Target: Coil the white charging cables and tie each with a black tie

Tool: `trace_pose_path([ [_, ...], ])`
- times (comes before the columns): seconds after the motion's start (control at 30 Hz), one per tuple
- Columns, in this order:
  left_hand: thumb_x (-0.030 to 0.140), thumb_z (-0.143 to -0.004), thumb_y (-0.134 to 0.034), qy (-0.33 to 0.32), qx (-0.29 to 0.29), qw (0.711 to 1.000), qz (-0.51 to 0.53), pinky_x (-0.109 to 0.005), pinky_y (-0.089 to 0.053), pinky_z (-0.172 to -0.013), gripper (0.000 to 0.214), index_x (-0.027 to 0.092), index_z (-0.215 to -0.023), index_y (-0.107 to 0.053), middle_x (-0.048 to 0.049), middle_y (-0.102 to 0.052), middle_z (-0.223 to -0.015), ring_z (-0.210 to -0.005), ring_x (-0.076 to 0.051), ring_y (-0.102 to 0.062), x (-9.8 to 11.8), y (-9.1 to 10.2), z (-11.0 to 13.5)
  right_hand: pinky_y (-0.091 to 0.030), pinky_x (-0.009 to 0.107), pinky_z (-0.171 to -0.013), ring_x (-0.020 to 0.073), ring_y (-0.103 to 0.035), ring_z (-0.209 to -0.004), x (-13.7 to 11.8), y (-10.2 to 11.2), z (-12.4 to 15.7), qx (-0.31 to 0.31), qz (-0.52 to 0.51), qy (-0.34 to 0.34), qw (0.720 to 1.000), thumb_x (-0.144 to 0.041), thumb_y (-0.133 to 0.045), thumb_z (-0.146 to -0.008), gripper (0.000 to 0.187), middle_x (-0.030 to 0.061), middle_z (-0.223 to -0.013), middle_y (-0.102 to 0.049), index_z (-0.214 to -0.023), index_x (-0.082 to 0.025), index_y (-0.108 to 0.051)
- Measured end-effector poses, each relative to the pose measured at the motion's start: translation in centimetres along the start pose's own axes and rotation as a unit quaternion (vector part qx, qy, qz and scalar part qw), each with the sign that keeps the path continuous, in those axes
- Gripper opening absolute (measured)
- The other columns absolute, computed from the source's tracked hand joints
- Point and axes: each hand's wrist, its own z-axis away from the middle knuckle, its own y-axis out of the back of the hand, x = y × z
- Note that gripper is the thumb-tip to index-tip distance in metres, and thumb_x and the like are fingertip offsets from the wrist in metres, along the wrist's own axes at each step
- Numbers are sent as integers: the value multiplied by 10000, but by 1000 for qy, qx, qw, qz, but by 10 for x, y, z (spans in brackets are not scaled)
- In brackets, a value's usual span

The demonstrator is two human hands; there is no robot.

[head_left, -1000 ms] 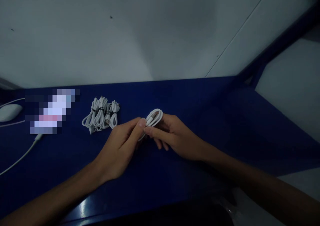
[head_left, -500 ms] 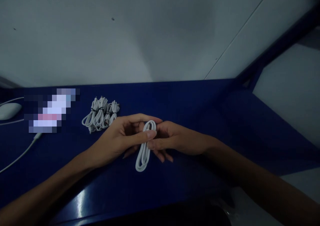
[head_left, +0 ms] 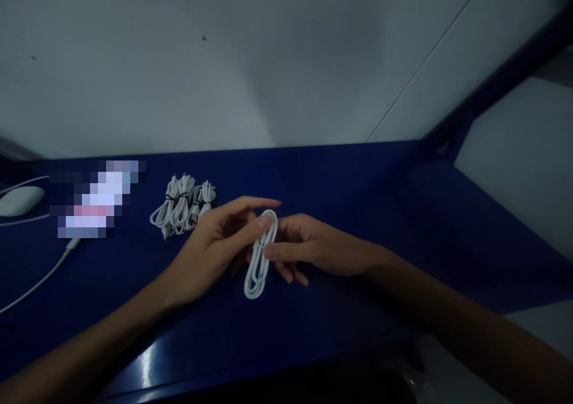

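Wall (head_left: 179, 93): pale grey, dimly lit, with a few dark specks and one slanting seam at right. Worktop (head_left: 335, 195): glossy dark blue, running along the foot of the wall, with a bright reflection at the near left. Beam (head_left: 514, 76): dark blue, rising diagonally at far right.

Hands, two, bare, above the middle of the worktop. Left hand (head_left: 219, 237): thumb laid on the upper end of a coiled cable, index finger stretched out beyond it, other fingers partly hidden behind. Right hand (head_left: 317, 246): thumb pressed on the coil's middle, fingers curled behind, together pinching it.

Device (head_left: 101, 198): lit, pixelated, lying aslant at left. Cable bundles (head_left: 181, 207): several, white, side by side on the worktop, just beyond the left hand. Coiled cable (head_left: 257, 278): one, white, wound in a long narrow loop, held between both hands, tilted, its lower end hanging free toward the near edge. Rounded object (head_left: 22, 201): white, smooth, at the left margin. White cord (head_left: 45, 281): thin, meeting the device's lower end. Ties (head_left: 181, 195): black, narrow, around the bundles.
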Motion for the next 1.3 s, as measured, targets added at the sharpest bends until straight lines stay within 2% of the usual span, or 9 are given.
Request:
trace_pose_path([
  [0.13,505,-1044,-764,24,7,999,32,-250,-592,-500,441,213,-1371,-716,-50,-768,-891,-685,-198,-729,-3,0,0,-521,175,-515,92,-589,-582,5,0,-2,87,20,54,994,-399,-804,-1054,237,-43,-721,-663,-1070,-168,-751],
  [0.23,505,-1052,-747,39,-9,998,44,-266,-628,-510,354,175,-1181,-729,-39,-730,-825,-674,-201,-718,-6,0,0,-504,181,-489,98,-590,-600,9,2,-3,142,38,79,986,-431,-809,-1046,265,-25,-761,-682,-1060,-171,-755],
  [0.33,547,-1094,-661,57,-37,997,35,-239,-599,-493,404,158,-1009,-729,-55,-719,-841,-660,-183,-708,-8,1,-1,-501,187,-481,102,-607,-629,10,1,-4,183,57,84,978,-449,-806,-1044,290,-1,-844,-706,-1074,-166,-747],
  [0.47,620,-1125,-547,91,-66,991,68,-210,-519,-426,543,143,-950,-737,-61,-694,-788,-581,-159,-657,-10,0,-2,-502,186,-494,94,-619,-647,9,-2,-3,179,95,84,976,-417,-788,-1063,246,2,-909,-717,-1080,-177,-737],
  [0.6,661,-1121,-518,113,-106,980,128,-199,-451,-395,598,151,-870,-703,-45,-640,-729,-527,-137,-572,-12,-3,0,-507,199,-516,109,-633,-679,8,-3,0,171,129,67,974,-406,-797,-1059,238,13,-929,-742,-1090,-183,-720],
  [0.73,628,-1118,-552,155,-108,967,169,-169,-293,-391,522,182,-865,-648,47,-433,-685,-493,-86,-335,-13,-6,3,-503,210,-515,114,-623,-644,9,-3,0,176,132,71,973,-418,-801,-1056,246,-8,-833,-701,-1093,-184,-736],
  [0.83,623,-1111,-566,171,-105,962,184,-177,-223,-421,503,194,-851,-607,78,-305,-693,-518,-79,-187,-11,-8,4,-507,212,-522,110,-623,-644,8,-4,1,176,140,70,972,-425,-786,-1066,246,-4,-853,-701,-1094,-184,-744],
  [1.1,556,-1075,-664,131,-67,973,179,-202,-221,-445,493,186,-763,-573,67,-319,-678,-534,-84,-223,-8,-12,3,-519,230,-542,126,-654,-704,6,-8,4,182,146,78,969,-430,-779,-1074,269,23,-980,-749,-1165,-210,-653],
  [1.3,581,-1053,-689,111,-41,980,160,-224,-234,-452,528,206,-722,-520,48,-374,-657,-538,-98,-285,-7,-11,1,-519,232,-580,127,-665,-734,0,-9,6,179,141,78,970,-371,-855,-1022,323,-14,-928,-716,-1196,-227,-624],
])
